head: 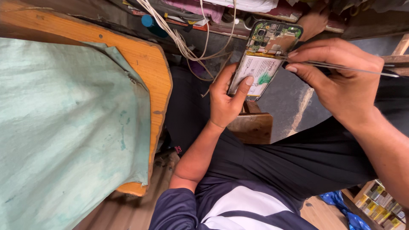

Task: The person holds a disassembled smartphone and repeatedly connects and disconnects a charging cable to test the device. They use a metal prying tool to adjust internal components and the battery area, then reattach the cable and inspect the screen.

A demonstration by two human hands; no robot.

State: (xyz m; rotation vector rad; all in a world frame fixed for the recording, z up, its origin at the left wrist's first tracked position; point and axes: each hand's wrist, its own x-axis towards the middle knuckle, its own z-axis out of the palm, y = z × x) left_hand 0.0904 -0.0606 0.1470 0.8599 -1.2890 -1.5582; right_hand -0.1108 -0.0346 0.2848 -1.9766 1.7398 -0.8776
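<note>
Here the left hand [226,100] clasps the opened back-less smartphone with white battery and green circuit board [262,57] upright over the lap, long axis tilted up-right, while the nearer right hand [341,83] pinches slim metal tweezers [341,67] whose tips touch its right edge.

Opened phone [264,57] between hands; workbench [140,55] left; tweezers [349,68] right.

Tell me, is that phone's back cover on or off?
Off. The slim opened smartphone in the left hand shows its bare white battery and green circuit board; the right hand holds thin metal tweezers at it.
</note>
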